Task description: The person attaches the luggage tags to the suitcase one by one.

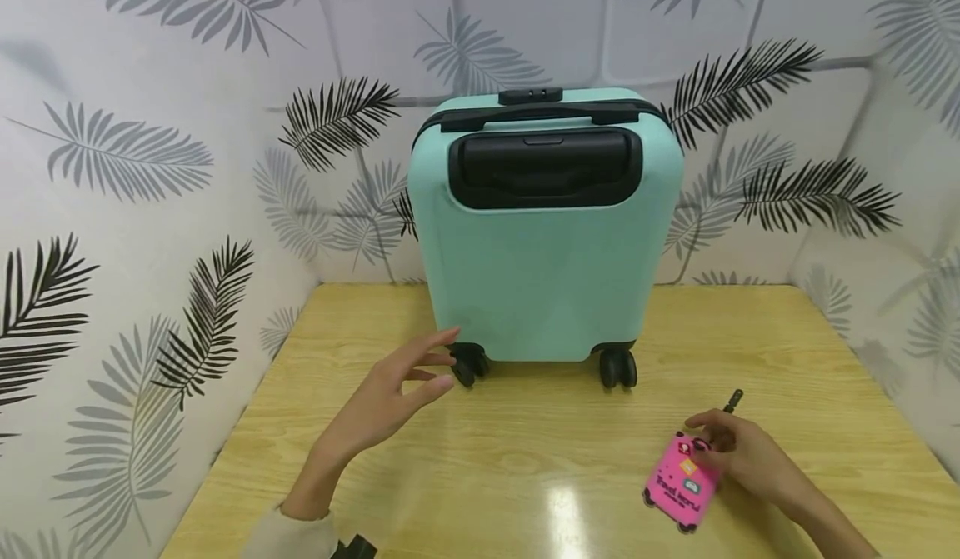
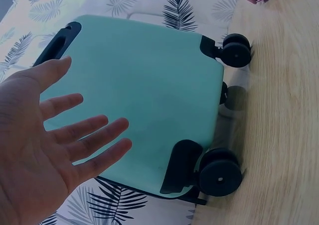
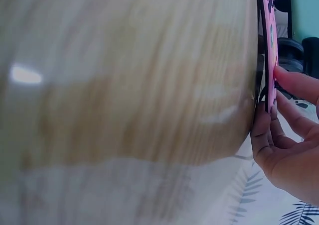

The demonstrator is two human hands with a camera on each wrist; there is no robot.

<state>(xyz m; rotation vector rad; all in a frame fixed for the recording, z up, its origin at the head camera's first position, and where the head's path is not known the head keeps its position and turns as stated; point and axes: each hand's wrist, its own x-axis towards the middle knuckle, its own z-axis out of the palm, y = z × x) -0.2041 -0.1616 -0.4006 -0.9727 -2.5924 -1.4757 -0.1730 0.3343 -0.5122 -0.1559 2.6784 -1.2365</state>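
Observation:
A mint-green small suitcase (image 1: 543,234) with black handle and black wheels stands upright at the back of the wooden table (image 1: 525,451). My left hand (image 1: 397,392) hovers open just left of its front left wheel (image 1: 468,366), fingers spread, touching nothing; the left wrist view shows the palm (image 2: 45,150) facing the suitcase (image 2: 139,100). My right hand (image 1: 738,451) pinches the top of a pink luggage tag (image 1: 681,480) lying on the table at the front right. The right wrist view shows the tag (image 3: 269,46) edge-on between thumb and fingers (image 3: 264,130).
A thin black strap end (image 1: 732,400) of the tag lies behind my right hand. Leaf-patterned walls (image 1: 150,167) close in the table on the left, back and right. A bright light reflection (image 1: 562,509) sits on the tabletop near the front edge.

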